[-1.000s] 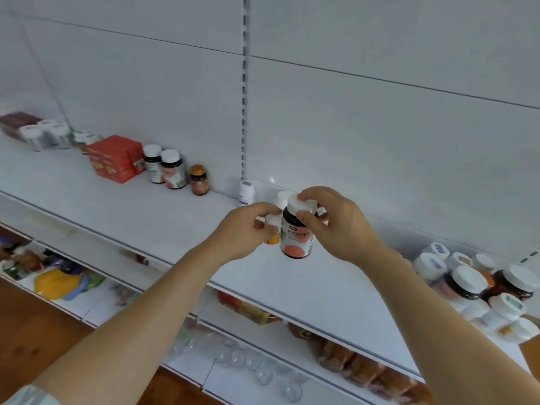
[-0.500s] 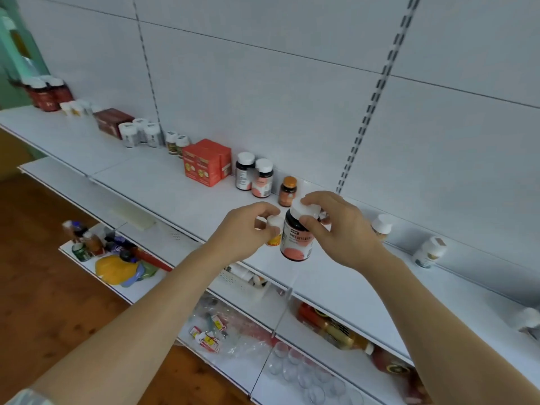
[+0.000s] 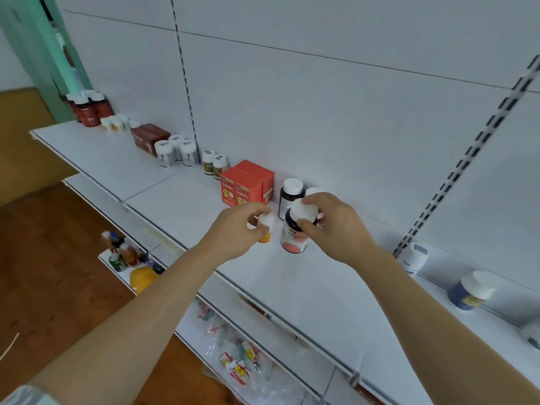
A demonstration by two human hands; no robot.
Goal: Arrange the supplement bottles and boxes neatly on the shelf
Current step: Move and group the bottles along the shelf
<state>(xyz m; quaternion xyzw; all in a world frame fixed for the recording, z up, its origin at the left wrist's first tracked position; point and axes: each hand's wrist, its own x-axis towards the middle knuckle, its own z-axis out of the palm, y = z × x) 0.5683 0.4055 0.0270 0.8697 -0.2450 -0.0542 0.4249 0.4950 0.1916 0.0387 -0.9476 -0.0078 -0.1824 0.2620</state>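
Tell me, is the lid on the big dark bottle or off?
On. The dark bottle in the right hand wears its white cap, with fingers gripping round it.

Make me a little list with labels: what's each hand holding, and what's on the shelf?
left hand: left hand holds a small white-capped bottle with a yellow label
right hand: right hand grips a dark bottle by its white cap
shelf: white shelf against the wall
just behind the hands: red box, another dark bottle
far left: row of jars, brown box
right side: blue bottle
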